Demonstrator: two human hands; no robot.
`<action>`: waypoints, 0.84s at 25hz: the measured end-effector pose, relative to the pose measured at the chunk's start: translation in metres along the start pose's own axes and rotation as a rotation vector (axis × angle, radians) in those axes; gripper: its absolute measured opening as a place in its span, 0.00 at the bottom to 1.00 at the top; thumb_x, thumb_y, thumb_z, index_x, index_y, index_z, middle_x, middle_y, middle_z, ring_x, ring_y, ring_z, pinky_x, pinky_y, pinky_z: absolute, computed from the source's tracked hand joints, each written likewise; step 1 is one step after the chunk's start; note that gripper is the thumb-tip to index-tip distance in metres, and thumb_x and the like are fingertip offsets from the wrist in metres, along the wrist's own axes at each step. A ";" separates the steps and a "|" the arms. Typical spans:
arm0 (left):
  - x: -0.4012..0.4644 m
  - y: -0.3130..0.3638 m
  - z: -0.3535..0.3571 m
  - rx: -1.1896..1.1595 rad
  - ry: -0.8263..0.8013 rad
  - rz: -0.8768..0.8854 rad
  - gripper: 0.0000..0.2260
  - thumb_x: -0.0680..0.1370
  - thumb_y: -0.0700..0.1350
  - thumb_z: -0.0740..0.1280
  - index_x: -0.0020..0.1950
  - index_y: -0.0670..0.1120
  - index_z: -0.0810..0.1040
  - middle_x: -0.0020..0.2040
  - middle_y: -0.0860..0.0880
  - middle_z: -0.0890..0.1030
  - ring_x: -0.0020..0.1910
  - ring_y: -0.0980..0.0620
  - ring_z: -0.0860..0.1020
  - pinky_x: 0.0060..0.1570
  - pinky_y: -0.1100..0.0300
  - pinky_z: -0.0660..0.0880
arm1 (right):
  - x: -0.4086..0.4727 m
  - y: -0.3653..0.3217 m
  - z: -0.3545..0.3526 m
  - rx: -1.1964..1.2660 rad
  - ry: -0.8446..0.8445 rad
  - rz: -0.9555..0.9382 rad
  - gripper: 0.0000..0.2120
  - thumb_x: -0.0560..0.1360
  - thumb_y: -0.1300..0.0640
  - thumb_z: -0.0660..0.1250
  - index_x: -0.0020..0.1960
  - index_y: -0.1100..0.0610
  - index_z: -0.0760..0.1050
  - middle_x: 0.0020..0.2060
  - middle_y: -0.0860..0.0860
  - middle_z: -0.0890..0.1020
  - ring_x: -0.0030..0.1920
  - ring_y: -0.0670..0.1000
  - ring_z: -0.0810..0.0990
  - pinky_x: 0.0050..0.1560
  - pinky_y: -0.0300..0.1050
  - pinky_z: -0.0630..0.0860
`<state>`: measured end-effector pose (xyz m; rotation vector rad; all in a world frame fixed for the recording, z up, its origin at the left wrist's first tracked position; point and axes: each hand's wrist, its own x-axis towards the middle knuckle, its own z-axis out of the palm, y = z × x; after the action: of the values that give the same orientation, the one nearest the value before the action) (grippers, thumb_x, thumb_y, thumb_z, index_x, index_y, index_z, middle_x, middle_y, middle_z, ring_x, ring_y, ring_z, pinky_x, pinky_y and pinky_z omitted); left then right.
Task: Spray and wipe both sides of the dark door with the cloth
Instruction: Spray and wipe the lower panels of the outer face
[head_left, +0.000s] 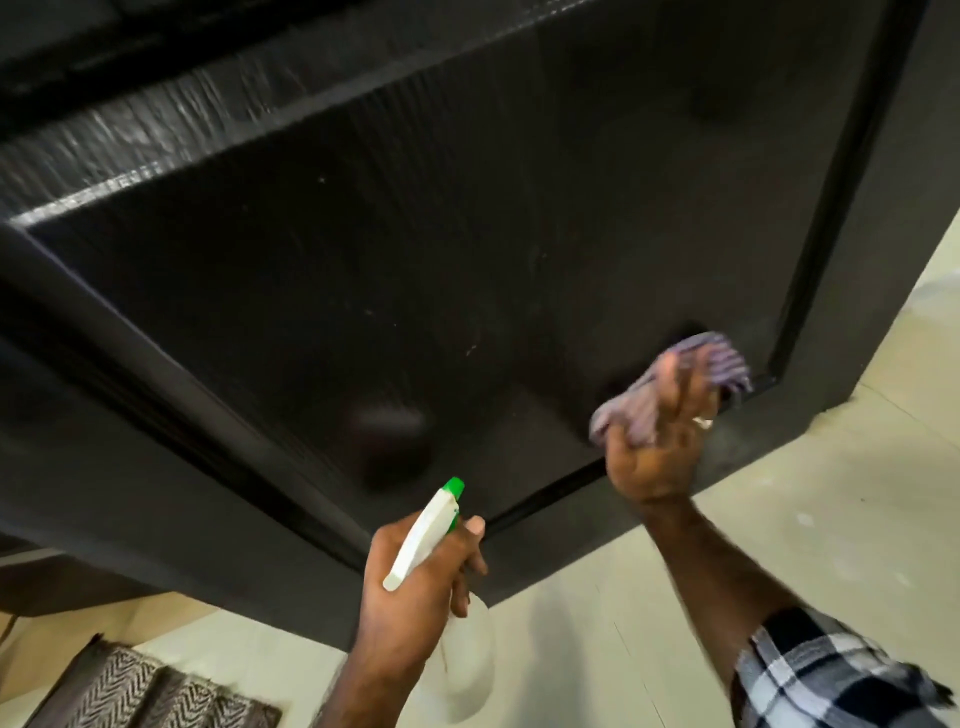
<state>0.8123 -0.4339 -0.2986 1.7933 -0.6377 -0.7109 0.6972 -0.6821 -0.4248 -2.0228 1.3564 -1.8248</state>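
Note:
The dark door (415, 234) fills most of the view, its recessed lower panel facing me. My right hand (660, 441) holds a bunched purple striped cloth (711, 358) against the panel's lower right corner; the hand and cloth are blurred. My left hand (415, 587) grips a white spray bottle (467, 660) by its neck, the green nozzle (453, 487) aimed toward the door's bottom rail. The bottle's lower body is partly hidden behind my left hand.
Pale tiled floor (779, 545) lies below and to the right of the door. A grey chevron-patterned mat (145, 686) sits at the lower left. The door's bottom edge hangs just above the floor.

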 end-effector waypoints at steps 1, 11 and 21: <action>0.000 0.005 -0.001 -0.008 0.002 0.011 0.08 0.79 0.44 0.73 0.46 0.39 0.83 0.35 0.40 0.84 0.25 0.48 0.74 0.32 0.59 0.78 | 0.024 -0.009 0.005 0.119 0.164 0.324 0.36 0.87 0.36 0.53 0.84 0.61 0.64 0.81 0.69 0.64 0.82 0.70 0.63 0.85 0.56 0.52; -0.004 0.055 -0.022 -0.111 0.093 0.286 0.17 0.81 0.49 0.70 0.39 0.38 0.81 0.38 0.34 0.81 0.25 0.41 0.69 0.35 0.45 0.70 | -0.010 -0.093 0.010 0.017 -0.089 -0.838 0.34 0.77 0.38 0.71 0.81 0.42 0.70 0.82 0.52 0.69 0.80 0.62 0.70 0.81 0.64 0.62; 0.001 0.033 0.009 -0.040 -0.010 0.199 0.18 0.83 0.50 0.66 0.38 0.40 0.81 0.38 0.36 0.82 0.26 0.43 0.71 0.37 0.47 0.72 | 0.036 -0.125 0.000 0.076 0.074 -0.202 0.36 0.79 0.40 0.67 0.84 0.52 0.65 0.85 0.62 0.60 0.85 0.68 0.56 0.81 0.72 0.55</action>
<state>0.8034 -0.4499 -0.2699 1.6629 -0.7909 -0.5943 0.7599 -0.6301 -0.3229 -2.1412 1.1151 -2.0187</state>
